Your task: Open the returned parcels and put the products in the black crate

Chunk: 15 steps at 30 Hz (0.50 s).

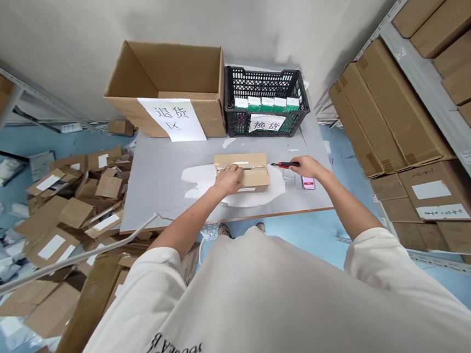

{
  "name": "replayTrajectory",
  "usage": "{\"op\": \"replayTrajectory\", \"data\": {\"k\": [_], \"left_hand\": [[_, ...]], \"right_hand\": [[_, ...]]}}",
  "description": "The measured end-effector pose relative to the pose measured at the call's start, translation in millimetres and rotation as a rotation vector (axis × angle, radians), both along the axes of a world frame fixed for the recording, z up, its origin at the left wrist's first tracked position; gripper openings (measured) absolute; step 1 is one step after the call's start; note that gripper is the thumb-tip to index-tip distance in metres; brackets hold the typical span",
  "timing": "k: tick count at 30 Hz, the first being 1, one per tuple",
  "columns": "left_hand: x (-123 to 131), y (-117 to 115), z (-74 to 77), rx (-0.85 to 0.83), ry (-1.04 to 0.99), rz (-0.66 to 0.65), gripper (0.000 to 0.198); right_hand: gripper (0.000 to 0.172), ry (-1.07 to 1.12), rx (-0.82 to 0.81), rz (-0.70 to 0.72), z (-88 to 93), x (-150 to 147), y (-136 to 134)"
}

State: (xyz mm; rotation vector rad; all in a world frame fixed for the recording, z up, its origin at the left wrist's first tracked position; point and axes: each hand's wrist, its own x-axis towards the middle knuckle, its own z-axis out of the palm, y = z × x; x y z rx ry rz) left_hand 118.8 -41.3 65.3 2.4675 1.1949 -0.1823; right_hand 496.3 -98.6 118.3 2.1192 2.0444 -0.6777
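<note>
A small brown cardboard box (256, 178) lies on the table, with clear tape at its ends and a dark gap along its top seam. My left hand (231, 179) rests on the left part of the box, its fingers curled at the seam and gripping there. To the right of the box, my right hand (308, 167) is closed around a red and black utility knife (286, 165). The blade points left, just off the box's right end. Beneath my right hand lies a phone (308, 183) with a pink and white screen.
At the table's back stand a large open carton (209, 115) and a black plastic crate (234, 123) holding several green-and-white boxes (267, 104). Discarded cartons (77, 212) cover the floor at left. A pale cable (101, 247) crosses the left side. Shelved cartons (394, 107) stand at right.
</note>
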Motion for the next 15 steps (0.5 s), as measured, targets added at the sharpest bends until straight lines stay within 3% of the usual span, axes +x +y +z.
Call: {"op": "replayTrajectory", "data": {"k": [7,15], "left_hand": [[48,5,-5.5,-0.034,0.066,-0.117,0.086],[60,-2,-7.7,0.023,0.161,-0.104,0.09]], "right_hand": [[0.029,0.241,0.094,-0.109,-34.9,8,-14],[0.029,0.408,0.062,-0.131,-59.2,4,-2]]}}
